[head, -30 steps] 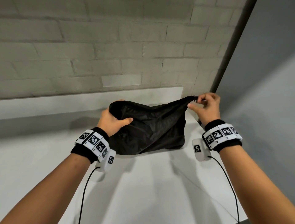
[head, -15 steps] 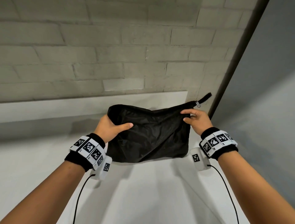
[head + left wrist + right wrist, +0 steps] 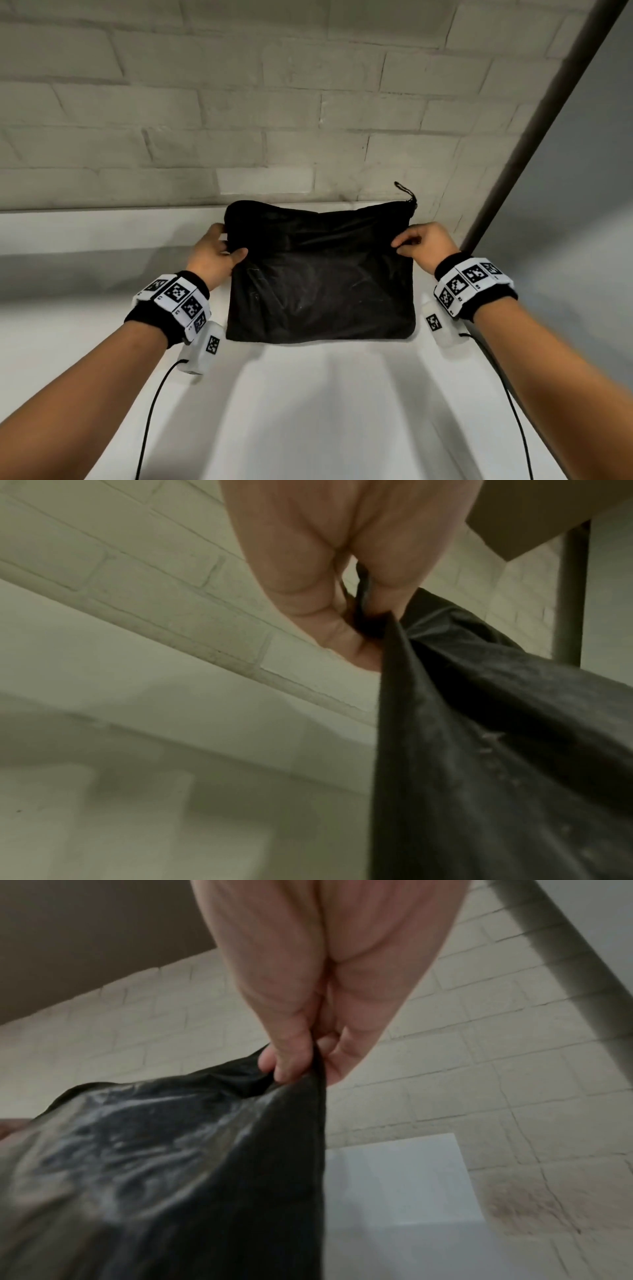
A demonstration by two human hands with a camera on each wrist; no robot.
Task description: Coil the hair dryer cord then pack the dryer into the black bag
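Observation:
The black bag point(image 3: 318, 284) hangs upright over the white table point(image 3: 325, 411), held between both hands. Its zipper pull point(image 3: 409, 196) sticks up at the top right corner. My left hand point(image 3: 219, 255) pinches the bag's upper left edge; the left wrist view shows the fingers point(image 3: 342, 631) closed on the black fabric point(image 3: 479, 723). My right hand point(image 3: 419, 245) pinches the upper right edge, and the right wrist view shows its fingers point(image 3: 291, 1058) clamped on the bag point(image 3: 171, 1150). The hair dryer and its cord are out of sight; whether they are inside the bag I cannot tell.
A pale brick wall point(image 3: 274, 102) rises right behind the table. A dark vertical post point(image 3: 534, 130) runs along the right, beside a grey wall. Thin black cables point(image 3: 150, 411) trail from the wrist cameras.
My right hand left the zipper pull and moved down to pinch the bag's right edge. The bag now hangs straighter and flatter, and the left hand shifted its grip on the left edge.

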